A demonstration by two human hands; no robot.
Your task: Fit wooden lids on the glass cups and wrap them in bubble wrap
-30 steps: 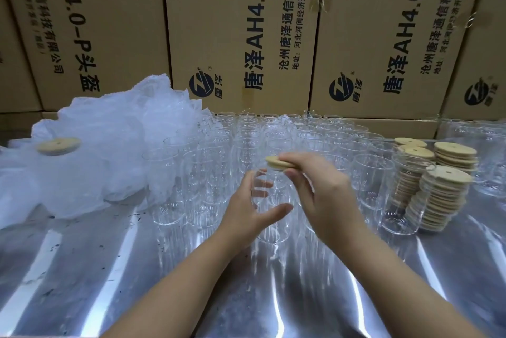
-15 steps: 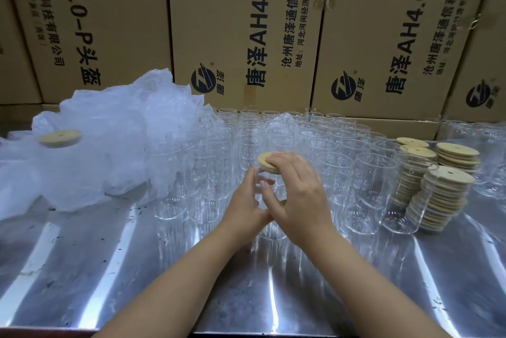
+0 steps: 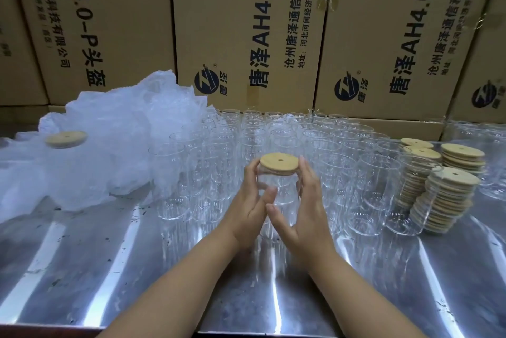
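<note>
Head camera looks down on two bare forearms that reach in from the near edge over a shiny metal counter (image 3: 82,269). Past the wrists, the left hand (image 3: 247,209) and the right hand (image 3: 304,211) clasp one glass cup (image 3: 276,189) between them, just in front of the crowd of other cups. The left hand's fingers curl round the cup's left side, with the thumb laid across the front. The right hand's fingers run up the right side towards the rim, and its thumb crosses the front just below the left thumb, the two tips close together. On top of this cup sits a round wooden lid (image 3: 278,163), level, with a small hole near its middle; fingertips of both hands lie just beside its edge. Whether the cup's base rests on the counter I cannot tell, since the hands and reflections hide it.

Behind and to either side stand the empty cups (image 3: 273,132) in tight rows, upright and without lids. To their right rise leaning stacks of lids (image 3: 443,200), some seen through the nearest glasses. To the left lies a crumpled heap of bubble wrap (image 3: 117,140), and at its left part a second lid (image 3: 65,139) sits on a cup swathed in the film. Farthest back, cardboard boxes (image 3: 246,22) printed with dark lettering form a wall along the counter's far edge
</note>
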